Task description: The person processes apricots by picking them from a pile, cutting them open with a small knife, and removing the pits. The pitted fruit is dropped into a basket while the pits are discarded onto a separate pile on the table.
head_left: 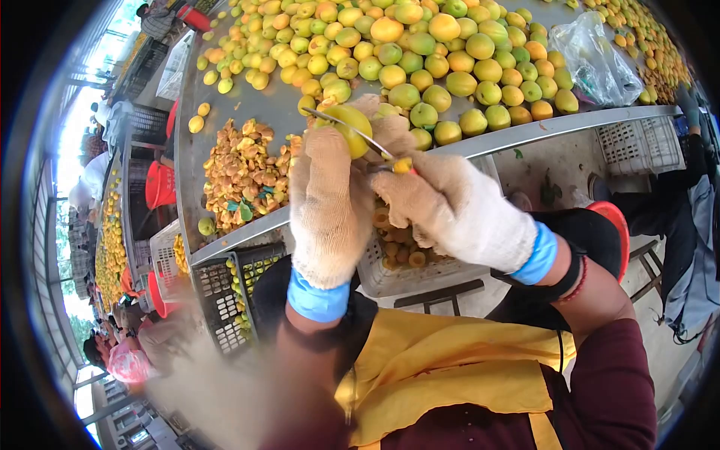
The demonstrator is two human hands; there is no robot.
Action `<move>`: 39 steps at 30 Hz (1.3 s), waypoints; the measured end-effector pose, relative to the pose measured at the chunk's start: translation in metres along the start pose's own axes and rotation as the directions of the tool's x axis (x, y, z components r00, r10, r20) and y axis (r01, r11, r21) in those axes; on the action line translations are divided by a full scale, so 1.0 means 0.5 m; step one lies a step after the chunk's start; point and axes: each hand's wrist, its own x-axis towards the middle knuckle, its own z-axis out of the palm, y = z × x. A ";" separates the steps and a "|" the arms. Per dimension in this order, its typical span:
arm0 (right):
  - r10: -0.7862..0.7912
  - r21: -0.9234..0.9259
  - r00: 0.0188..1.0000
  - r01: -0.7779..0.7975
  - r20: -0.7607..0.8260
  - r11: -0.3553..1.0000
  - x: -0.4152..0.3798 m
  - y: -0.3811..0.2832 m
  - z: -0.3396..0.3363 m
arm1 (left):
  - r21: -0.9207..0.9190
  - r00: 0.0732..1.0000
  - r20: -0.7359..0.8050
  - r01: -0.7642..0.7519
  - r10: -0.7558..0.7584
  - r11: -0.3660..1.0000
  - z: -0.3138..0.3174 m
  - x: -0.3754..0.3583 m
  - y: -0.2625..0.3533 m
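Over the front edge of the metal table [289, 112], my left hand [328, 210] in a soiled white glove has its fingers closed around a yellow-green apricot [346, 129]. My right hand [469, 210], gloved too, grips a small knife [405, 164] by its yellow and red handle. The thin blade lies across the apricot, angled up to the left. Blue bands cover both wrists. Beyond my hands spreads a large heap of whole apricots [450, 64]. Left of them lies a pile of brown pits and scraps [244, 169].
Below the table edge, a light crate [397, 283] holds halved apricots. A black crate [225, 300] of green fruit stands to its left. A clear plastic bag [592, 60] lies on the table at right. Another person's legs [675, 210] show at far right; other workers sit leftward.
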 end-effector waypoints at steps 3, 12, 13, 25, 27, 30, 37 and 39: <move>0.170 0.107 0.985 -0.173 0.042 0.979 -0.006 -0.029 -0.013 | 0.421 0.995 0.100 -0.047 0.005 0.906 -0.001 0.014 0.054; -0.033 -0.111 0.998 0.027 -0.049 0.993 0.023 0.021 -0.001 | 0.026 0.999 -0.002 0.041 -0.041 0.999 -0.015 0.017 -0.007; -0.028 -0.109 0.998 0.023 -0.048 0.994 0.014 0.003 -0.005 | 0.148 0.999 0.054 -0.001 -0.007 0.989 -0.026 0.022 -0.001; -0.079 -0.203 0.992 0.058 -0.101 0.977 0.032 0.040 0.016 | -0.183 0.987 -0.058 0.136 -0.149 0.974 -0.018 0.027 -0.024; 0.048 -0.135 0.998 -0.053 -0.041 0.989 0.020 0.010 0.000 | -0.067 0.978 -0.150 0.139 -0.148 0.988 -0.028 0.029 -0.013; 0.203 -0.053 0.975 -0.199 0.090 0.979 0.018 0.009 0.000 | 0.055 0.992 -0.010 0.123 -0.123 0.991 -0.050 0.034 -0.022; -0.105 -0.352 0.982 0.043 -0.157 0.935 0.043 0.045 0.009 | -0.272 0.963 -0.119 0.204 -0.243 0.940 -0.015 0.034 -0.032; -0.063 -0.351 0.986 0.006 -0.154 0.936 0.031 0.039 -0.004 | 0.255 0.995 -0.055 0.098 -0.086 0.962 -0.030 0.037 -0.024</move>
